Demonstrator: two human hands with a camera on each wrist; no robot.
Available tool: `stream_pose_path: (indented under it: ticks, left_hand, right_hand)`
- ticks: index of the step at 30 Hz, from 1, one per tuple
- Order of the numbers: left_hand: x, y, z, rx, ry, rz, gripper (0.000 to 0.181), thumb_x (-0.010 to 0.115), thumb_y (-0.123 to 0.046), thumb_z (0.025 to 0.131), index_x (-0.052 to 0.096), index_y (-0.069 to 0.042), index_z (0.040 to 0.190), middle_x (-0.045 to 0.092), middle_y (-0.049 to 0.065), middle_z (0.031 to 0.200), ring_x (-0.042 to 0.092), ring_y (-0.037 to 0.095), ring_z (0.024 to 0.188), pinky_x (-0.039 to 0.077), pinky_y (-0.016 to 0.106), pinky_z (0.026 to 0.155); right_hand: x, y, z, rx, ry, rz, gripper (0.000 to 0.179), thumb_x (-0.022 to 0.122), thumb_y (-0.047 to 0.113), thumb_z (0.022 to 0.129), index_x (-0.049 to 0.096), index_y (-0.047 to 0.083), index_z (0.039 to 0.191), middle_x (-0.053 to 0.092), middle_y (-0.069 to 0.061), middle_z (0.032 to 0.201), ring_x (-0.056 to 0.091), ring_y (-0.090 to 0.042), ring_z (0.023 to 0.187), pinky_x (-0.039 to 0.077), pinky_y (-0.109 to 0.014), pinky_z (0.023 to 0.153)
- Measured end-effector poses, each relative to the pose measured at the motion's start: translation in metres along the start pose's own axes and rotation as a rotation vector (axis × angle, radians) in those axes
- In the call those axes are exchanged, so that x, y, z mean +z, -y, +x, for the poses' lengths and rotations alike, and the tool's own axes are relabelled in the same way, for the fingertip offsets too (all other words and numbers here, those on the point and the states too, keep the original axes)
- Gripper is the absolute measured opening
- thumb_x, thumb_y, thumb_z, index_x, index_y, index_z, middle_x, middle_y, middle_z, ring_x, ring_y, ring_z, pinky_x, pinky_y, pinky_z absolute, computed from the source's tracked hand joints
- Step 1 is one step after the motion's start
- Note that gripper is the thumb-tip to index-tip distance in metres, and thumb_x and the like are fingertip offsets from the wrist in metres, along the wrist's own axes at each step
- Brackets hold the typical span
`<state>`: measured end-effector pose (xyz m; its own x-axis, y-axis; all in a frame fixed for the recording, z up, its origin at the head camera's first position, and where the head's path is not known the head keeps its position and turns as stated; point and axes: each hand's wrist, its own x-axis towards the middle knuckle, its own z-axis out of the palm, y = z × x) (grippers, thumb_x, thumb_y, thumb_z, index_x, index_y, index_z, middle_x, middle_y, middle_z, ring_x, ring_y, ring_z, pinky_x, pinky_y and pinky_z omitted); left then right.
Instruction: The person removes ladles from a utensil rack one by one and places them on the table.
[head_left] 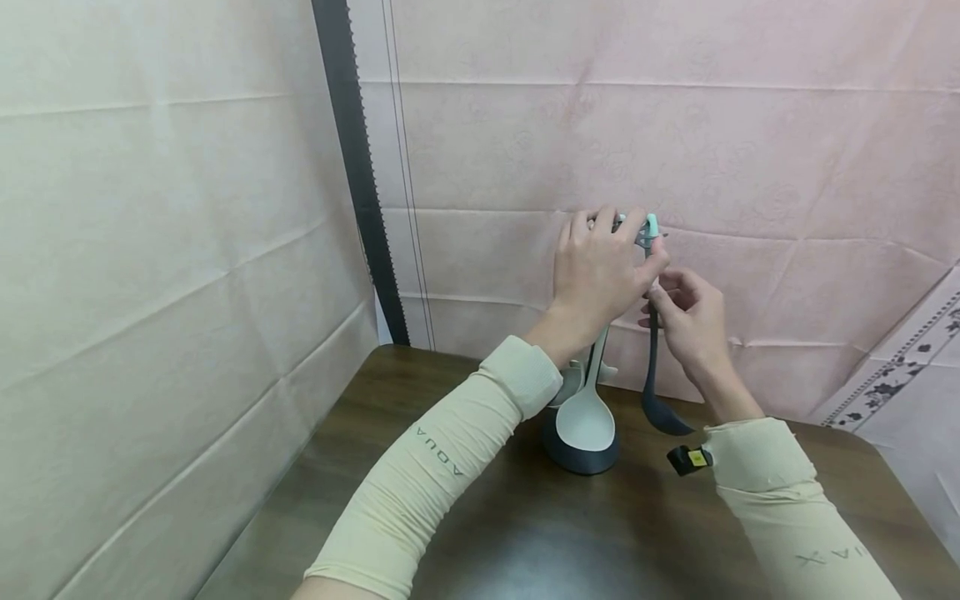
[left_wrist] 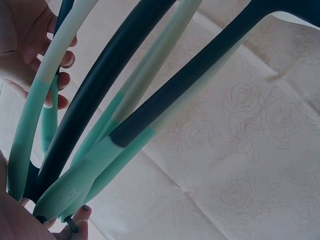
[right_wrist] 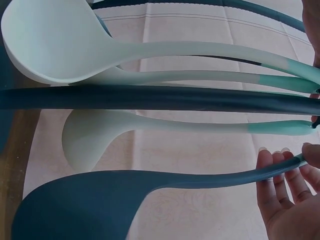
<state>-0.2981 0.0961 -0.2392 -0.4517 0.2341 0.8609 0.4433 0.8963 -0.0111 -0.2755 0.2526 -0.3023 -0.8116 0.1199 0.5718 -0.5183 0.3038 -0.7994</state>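
A utensil stand has a dark round base point(head_left: 581, 461) and a dark blue pole point(right_wrist: 160, 97). My left hand point(head_left: 596, 267) grips the top of the stand, fingers draped over it and thumb on the right side. From there hang several utensils with mint-green handle ends, among them a white ladle point(head_left: 585, 421) at the front. To the right, a dark blue spatula point(head_left: 663, 415) with a broad bent head hangs down beside the stand. My right hand point(head_left: 693, 321) pinches its handle near the upper end, just below my left thumb.
The stand is on a brown wooden table point(head_left: 480, 517) near its back edge. Right behind it rises a pale pink cloth backdrop point(head_left: 750, 167), and another cloth wall point(head_left: 165, 292) runs along the left. A small black device point(head_left: 686, 460) is attached at the right wrist.
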Motion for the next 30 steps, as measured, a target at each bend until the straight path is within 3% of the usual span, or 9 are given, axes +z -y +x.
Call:
stream_pose_path:
  ticks: [11, 30]
  left_hand:
    - [-0.0007, -0.0004, 0.0002, -0.001, -0.015, -0.001, 0.035, 0.048, -0.053, 0.099, 0.071, -0.031, 0.114, 0.069, -0.006, 0.103, 0.065, 0.023, 0.101, 0.050, 0.033, 0.088]
    - [-0.0006, 0.0000, -0.0005, -0.004, -0.004, -0.015, 0.038, 0.048, -0.053, 0.099, 0.072, -0.032, 0.119, 0.069, -0.006, 0.105, 0.065, 0.022, 0.103, 0.050, 0.033, 0.089]
  right_hand:
    - [-0.0011, -0.0012, 0.0005, 0.001, -0.002, 0.008, 0.019, 0.065, 0.011, 0.104, 0.069, 0.004, 0.121, 0.070, -0.009, 0.096, 0.071, -0.015, 0.079, 0.063, -0.029, 0.070]
    - [-0.0056, 0.0011, 0.0016, 0.018, 0.008, 0.019, 0.017, 0.067, 0.012, 0.103, 0.069, 0.004, 0.118, 0.072, 0.000, 0.094, 0.071, -0.016, 0.077, 0.063, -0.029, 0.069]
